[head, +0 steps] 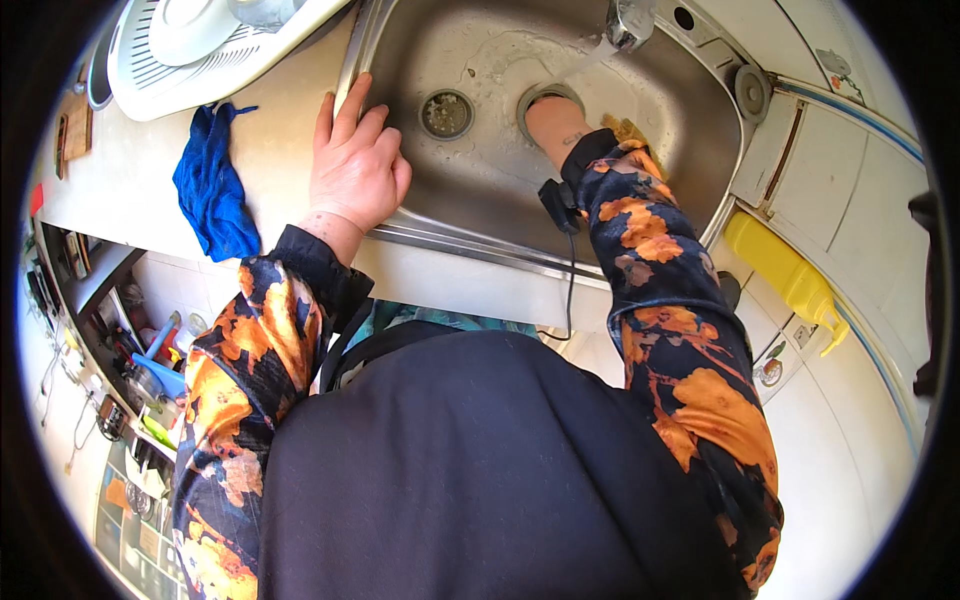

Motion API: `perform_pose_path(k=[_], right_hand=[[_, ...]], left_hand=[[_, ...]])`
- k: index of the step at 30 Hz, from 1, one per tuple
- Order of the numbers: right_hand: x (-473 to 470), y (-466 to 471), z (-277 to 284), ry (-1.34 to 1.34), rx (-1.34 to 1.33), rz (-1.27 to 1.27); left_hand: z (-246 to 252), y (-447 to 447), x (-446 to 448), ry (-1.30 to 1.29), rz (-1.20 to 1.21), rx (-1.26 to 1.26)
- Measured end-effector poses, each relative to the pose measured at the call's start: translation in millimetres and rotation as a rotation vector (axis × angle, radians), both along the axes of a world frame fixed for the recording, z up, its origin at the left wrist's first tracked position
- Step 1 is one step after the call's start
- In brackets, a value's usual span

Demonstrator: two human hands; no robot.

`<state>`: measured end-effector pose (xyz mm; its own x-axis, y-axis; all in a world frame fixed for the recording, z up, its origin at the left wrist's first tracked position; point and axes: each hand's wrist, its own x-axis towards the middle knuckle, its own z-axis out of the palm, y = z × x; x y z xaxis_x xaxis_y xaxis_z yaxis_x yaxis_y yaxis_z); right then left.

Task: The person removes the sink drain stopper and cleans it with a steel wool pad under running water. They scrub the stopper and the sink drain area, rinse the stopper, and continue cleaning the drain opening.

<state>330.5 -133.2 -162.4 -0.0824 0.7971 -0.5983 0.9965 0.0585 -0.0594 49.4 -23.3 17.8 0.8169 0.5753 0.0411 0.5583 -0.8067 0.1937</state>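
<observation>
My left hand [358, 169] rests on the left rim of a stainless steel sink [480, 202], fingers apart, holding nothing. My right hand [556, 124] reaches down into the right drain opening [530, 101]; its fingers are hidden inside. Water runs from the faucet [630, 26] beside that hand. To its left a second drain with a strainer [446, 115] holds small pale scraps. A yellowish-brown thing, perhaps a scrubber [622, 129], lies partly behind my right wrist. A black device on a cord [559, 206] hangs by my right sleeve.
A blue cloth [214, 184] lies on the counter [289, 150] left of the sink. Behind it stands a white slotted dish rack [150, 82] with dishes. A yellow bottle [780, 262] is right of the sink, and a round stopper-like disc [751, 91] is at its back right.
</observation>
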Motion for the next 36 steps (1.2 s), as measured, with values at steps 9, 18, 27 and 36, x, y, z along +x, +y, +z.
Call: perform_pose_path(k=[9, 18, 27, 36], right_hand=[[2.4, 2.7, 22.8, 0.259, 0.093, -0.478], [16.4, -19.3, 49.6, 0.023, 0.116, -0.109], [5.5, -54.2, 84.7, 0.338, -0.181, -0.669], [49.3, -72.5, 84.9, 0.475, 0.387, -0.937]], left_hand=[[3.6, 0.0, 0.6, 0.034, 0.033, -0.068], [1.0, -0.9, -0.3, 0.044, 0.024, -0.043], [-0.8, -1.9, -1.3, 0.052, 0.003, -0.018], [-3.8, -1.7, -1.2, 0.036, -0.010, 0.012]])
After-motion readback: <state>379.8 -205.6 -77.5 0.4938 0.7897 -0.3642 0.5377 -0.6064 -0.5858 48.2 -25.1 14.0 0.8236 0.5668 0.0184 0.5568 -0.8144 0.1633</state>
